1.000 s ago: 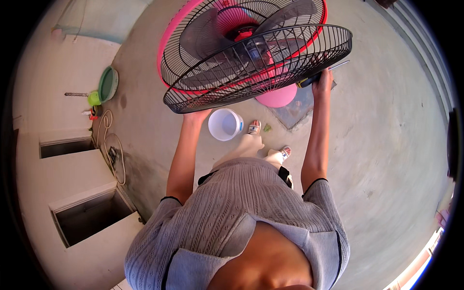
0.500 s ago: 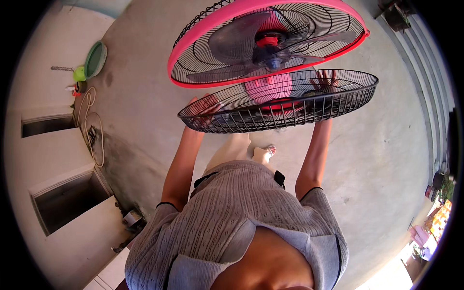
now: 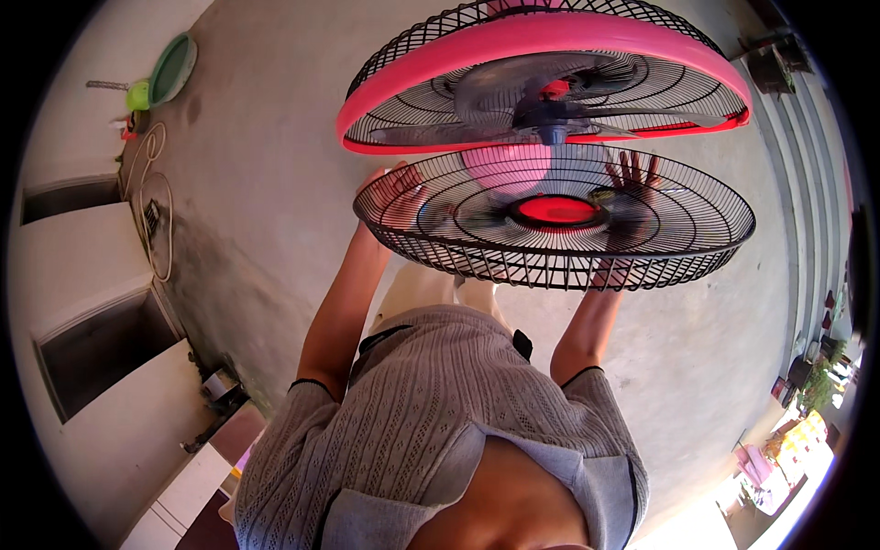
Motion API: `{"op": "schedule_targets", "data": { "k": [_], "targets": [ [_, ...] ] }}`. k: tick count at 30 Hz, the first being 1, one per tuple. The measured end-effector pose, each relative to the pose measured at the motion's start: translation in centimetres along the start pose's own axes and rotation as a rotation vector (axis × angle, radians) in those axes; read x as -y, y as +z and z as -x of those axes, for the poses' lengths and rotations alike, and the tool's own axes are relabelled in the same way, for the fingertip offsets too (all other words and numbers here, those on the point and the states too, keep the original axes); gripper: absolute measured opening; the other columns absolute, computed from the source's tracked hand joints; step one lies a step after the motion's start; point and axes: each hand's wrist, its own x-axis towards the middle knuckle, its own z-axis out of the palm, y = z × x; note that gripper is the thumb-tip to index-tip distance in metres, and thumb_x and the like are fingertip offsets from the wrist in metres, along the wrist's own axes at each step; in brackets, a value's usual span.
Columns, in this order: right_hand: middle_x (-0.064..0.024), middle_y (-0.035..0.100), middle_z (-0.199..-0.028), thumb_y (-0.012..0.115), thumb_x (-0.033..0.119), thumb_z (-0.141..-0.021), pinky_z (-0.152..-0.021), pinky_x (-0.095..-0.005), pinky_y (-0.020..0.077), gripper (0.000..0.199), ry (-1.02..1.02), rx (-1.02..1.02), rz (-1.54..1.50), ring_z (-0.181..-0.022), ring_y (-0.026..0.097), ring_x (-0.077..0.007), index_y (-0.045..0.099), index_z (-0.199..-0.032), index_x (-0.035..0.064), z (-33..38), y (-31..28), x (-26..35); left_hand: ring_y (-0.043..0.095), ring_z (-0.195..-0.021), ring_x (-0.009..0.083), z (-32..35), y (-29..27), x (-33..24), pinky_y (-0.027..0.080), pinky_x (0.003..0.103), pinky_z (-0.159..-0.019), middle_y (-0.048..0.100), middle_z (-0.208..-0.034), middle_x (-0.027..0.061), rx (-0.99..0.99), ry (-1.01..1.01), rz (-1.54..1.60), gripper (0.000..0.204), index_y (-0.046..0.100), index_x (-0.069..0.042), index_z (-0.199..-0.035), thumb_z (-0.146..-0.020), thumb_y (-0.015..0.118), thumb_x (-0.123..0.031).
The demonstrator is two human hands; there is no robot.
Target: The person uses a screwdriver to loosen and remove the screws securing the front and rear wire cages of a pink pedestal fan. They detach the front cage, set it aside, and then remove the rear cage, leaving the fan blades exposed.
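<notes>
A black wire fan grille (image 3: 680, 244) with a red round centre is held between my hands, apart from the fan head. My left hand (image 3: 400, 194) grips it at the left edge, thumb side against the rim. Behind the wires on the right, my right hand (image 3: 634, 172) supports it with fingers spread, partly hidden by the mesh. Just beyond and above is the fan head, with a pink ring (image 3: 550, 35), dark see-through blades (image 3: 513, 87) and a rear cage. Part of the pink fan body (image 3: 506, 167) shows through the grille.
Grey concrete floor (image 3: 275, 119) surrounds the fan. A green basin (image 3: 172, 71) and a coiled hose (image 3: 147, 183) lie by the left wall, which has dark openings (image 3: 105, 353). Steps (image 3: 779, 174) run along the right, with plants (image 3: 816, 390) and cloths lower down.
The grille has tipped, so more of its face and red centre shows. It sits slightly lower and further right in view. The fan head appears further right and seen from a steeper angle.
</notes>
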Motion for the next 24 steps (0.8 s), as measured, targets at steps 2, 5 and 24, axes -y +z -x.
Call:
{"op": "schedule_targets", "data": {
  "k": [2,5,24],
  "targets": [
    [-0.022,0.034,-0.146,0.043,0.039,-0.096,-0.1,-0.0533,0.0434,0.062,0.006,-0.003,0.008,-0.133,0.037,-0.0347,0.021,-0.151,0.0188,0.0,-0.1,0.1,0.06,-0.111,0.0315,-0.5,-1.7,-0.3,0.041,0.046,-0.103,0.065,-0.114,0.0211,0.216,-0.051,0.064,0.045,0.061,0.006,-0.116,-0.096,0.044,-0.031],
    [-0.0218,0.034,-0.146,0.043,0.039,-0.096,-0.1,-0.0534,0.0435,0.062,0.011,-0.006,0.016,-0.132,0.038,-0.0347,0.021,-0.151,0.0192,-0.2,-0.2,0.1,0.06,-0.111,0.0311,-0.5,-1.7,-0.3,0.041,0.045,-0.104,0.066,-0.114,0.0195,0.212,-0.042,0.055,0.045,0.061,0.006,-0.116,-0.097,0.043,-0.031],
    [-0.0208,0.036,-0.145,0.044,0.04,-0.096,-0.099,-0.0537,0.0441,0.062,0.033,-0.027,0.054,-0.131,0.04,-0.0342,0.022,-0.151,0.0213,1.1,-0.7,0.9,0.067,-0.087,0.0293,1.0,2.1,0.5,0.05,0.047,-0.088,0.071,-0.095,0.014,-0.069,0.033,0.077,0.038,0.066,-0.001,-0.107,-0.092,0.052,-0.033]
  ]
}}
